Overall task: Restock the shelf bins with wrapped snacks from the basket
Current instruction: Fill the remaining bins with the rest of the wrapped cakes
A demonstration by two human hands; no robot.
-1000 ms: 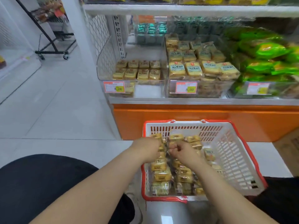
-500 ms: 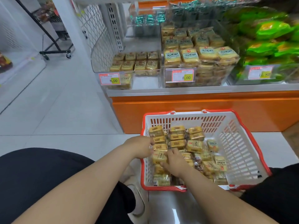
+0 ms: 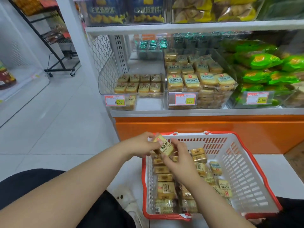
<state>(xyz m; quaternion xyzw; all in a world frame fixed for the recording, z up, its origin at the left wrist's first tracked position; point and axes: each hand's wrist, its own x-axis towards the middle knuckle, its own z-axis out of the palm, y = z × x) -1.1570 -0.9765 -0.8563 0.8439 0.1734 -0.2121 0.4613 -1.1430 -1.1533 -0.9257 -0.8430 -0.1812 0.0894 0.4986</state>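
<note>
there, basket [image 3: 243, 170] on tiled floor [image 3: 57, 129]

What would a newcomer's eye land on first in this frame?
Both hands, left hand and right hand, hold one yellow wrapped snack above the near-left corner of the red-rimmed basket on the floor. Behind, the left shelf bin sits half empty beside the full middle bin.

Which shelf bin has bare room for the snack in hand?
The left clear plastic bin has bare floor behind its two rows of yellow wrapped snacks and at its front right. The middle clear bin is stacked full. Both hands hold one snack.
</note>
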